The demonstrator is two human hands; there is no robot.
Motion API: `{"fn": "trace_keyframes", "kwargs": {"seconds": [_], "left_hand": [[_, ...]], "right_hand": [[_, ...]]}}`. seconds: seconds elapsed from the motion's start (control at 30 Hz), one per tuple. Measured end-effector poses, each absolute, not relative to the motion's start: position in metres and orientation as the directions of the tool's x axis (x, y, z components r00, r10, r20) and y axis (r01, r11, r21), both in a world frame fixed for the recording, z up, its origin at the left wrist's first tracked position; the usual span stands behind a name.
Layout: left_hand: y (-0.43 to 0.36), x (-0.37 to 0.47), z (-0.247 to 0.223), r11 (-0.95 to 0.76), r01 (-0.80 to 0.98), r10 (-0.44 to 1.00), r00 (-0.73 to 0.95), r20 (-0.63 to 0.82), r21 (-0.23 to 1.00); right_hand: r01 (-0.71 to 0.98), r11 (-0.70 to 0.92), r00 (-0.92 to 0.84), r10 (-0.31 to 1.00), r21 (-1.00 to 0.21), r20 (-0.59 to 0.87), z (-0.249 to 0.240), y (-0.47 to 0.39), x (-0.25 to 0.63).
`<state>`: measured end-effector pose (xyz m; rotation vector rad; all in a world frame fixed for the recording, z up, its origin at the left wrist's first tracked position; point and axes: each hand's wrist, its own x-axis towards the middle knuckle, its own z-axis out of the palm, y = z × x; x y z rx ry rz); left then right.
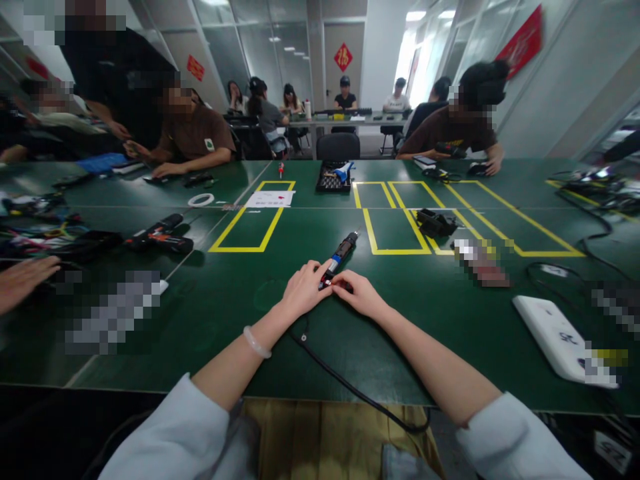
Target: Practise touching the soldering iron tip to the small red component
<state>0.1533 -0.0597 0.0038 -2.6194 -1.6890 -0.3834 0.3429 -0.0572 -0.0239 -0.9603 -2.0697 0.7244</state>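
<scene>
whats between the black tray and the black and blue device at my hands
Only bare green tabletop, crossed by a thin seam, lies between the black tray and the black and blue device, as the head view shows.

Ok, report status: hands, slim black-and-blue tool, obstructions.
Left hand, right hand at tool's near end. Tool points away across dark green table. Possible snag: black cable between forearms, over near edge.

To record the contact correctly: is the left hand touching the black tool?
Touching: in the head view, the left hand has fingers on the black tool.
</scene>
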Motion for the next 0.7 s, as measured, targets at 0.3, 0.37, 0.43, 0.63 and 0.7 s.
{"fn": "trace_keyframes", "kwargs": {"seconds": [0.3,0.37,0.43,0.63,0.7], "left_hand": [[-0.038,0.117,0.007,-0.33,0.942,0.93,0.313,0.193,0.061],[-0.028,0.1,0.007,-0.267,0.963,0.95,0.254,0.181,0.047],[-0.019,0.078,0.006,-0.194,0.98,0.967,0.186,0.172,0.034],[0.001,0.004,0.005,0.055,0.998,0.986,-0.058,0.159,0.019],[0.002,-0.015,0.005,0.137,0.99,0.977,-0.138,0.162,0.017]], "right_hand": [[0.425,0.563,-0.471,0.806,-0.709,0.358,-0.023,-0.055,0.35],[0.433,0.559,-0.473,0.809,-0.707,0.35,-0.022,-0.056,0.35],[0.439,0.556,-0.473,0.811,-0.706,0.344,-0.022,-0.056,0.35],[0.452,0.555,-0.479,0.811,-0.699,0.334,-0.022,-0.056,0.35],[0.458,0.559,-0.485,0.809,-0.691,0.333,-0.023,-0.056,0.35]]}}
